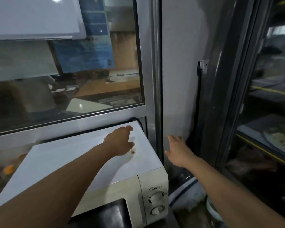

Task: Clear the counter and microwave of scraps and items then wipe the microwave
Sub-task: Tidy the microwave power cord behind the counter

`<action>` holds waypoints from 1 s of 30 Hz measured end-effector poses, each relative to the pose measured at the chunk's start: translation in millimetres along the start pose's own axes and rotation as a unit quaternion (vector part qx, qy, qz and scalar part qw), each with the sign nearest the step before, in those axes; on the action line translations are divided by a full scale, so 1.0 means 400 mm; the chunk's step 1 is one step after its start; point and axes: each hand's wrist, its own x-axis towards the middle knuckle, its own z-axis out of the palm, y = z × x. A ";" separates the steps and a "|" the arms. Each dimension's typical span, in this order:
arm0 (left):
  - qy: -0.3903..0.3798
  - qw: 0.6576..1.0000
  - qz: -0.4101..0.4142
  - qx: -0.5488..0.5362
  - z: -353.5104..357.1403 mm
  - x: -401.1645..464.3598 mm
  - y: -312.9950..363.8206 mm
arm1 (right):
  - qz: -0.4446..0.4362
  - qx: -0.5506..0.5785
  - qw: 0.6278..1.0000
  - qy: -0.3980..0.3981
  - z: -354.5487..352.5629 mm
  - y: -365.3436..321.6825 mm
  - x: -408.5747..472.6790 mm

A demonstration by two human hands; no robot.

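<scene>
- The microwave (95,163) sits low and near in the scene, its white top facing up; its cream front with two round knobs (156,203) and a dark door window (108,214) shows at the near edge
- The left hand (120,142) reaches across the microwave's top toward its far right corner; the fingers are stretched forward and only loosely bent, and I cannot tell whether they touch the surface
- A small brownish scrap (133,152) lies on the microwave's top just beside the left hand's near edge; it is too blurred to name, and whether the hand has hold of it I cannot tell
- The right hand (178,150) is to the right of the microwave, in front of the grey wall panel (179,79); fingers straight and spread, gripping nothing
- A black cable (136,120) runs behind the microwave's far right corner
- A large glass window (64,71) in a metal frame stands behind the microwave
- At the far right a dark glass-door cabinet (262,112) shows shelves, one with a tray of pale food (280,139)
- Orange bits (8,169) are visible at the left, beyond the microwave; blurred
</scene>
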 end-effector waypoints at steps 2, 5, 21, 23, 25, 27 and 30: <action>0.010 1.000 -0.004 0.000 0.006 0.031 -0.005 | -0.004 0.013 1.000 0.004 0.015 0.011 0.043; 0.034 0.999 -0.017 0.003 0.015 0.079 -0.007 | -0.016 0.038 0.999 0.003 0.039 0.033 0.116; 0.104 0.992 -0.069 0.011 0.117 0.313 0.012 | -0.053 0.202 0.974 -0.089 0.277 0.117 0.469; 0.110 0.992 -0.069 0.009 0.120 0.322 0.005 | -0.056 0.238 0.965 -0.095 0.305 0.114 0.488; 0.111 0.991 -0.074 0.005 0.124 0.331 -0.001 | -0.061 0.262 0.958 -0.103 0.332 0.113 0.507; 0.111 0.991 -0.079 0.007 0.127 0.335 -0.006 | -0.059 0.280 0.953 -0.102 0.356 0.112 0.521; 0.113 0.990 -0.082 0.012 0.133 0.336 -0.012 | -0.058 0.307 0.943 -0.110 0.381 0.110 0.534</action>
